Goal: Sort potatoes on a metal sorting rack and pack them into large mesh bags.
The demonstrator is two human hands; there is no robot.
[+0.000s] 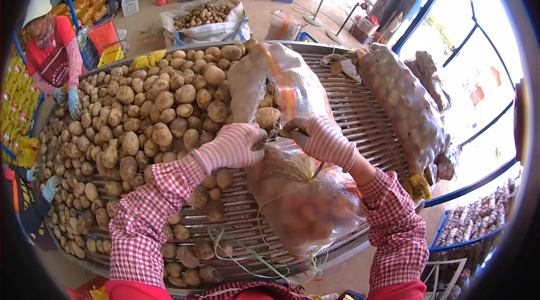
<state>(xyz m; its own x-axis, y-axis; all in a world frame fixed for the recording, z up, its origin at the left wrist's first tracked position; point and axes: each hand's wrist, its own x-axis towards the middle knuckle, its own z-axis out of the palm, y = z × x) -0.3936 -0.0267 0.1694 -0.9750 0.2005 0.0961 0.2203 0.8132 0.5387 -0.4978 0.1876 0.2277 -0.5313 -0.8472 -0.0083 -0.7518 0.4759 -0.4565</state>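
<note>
In front of me a translucent woven sack point(303, 211) lies on a slatted metal roller table point(363, 118), with a tuft of fibres on it. A second woven sack point(306, 89) with an orange and yellow stripe lies beyond, torn, and potatoes point(267, 118) show through its gap. My left hand point(230, 146), in a striped glove, has its fingertips bent at the near edge of that gap. Facing it, my right hand point(322, 139), gloved alike, pinches the sack material or strands there. The fingers partly hide what they hold.
Many loose potatoes point(162, 134) cover the table's left side. A full mesh sack point(400, 106) lies at the right. Loose green twine point(249, 260) trails over the near edge. Co-workers' gloved hands point(74, 104) point(51, 189) are at the far left. A big sack of potatoes point(204, 34) stands behind.
</note>
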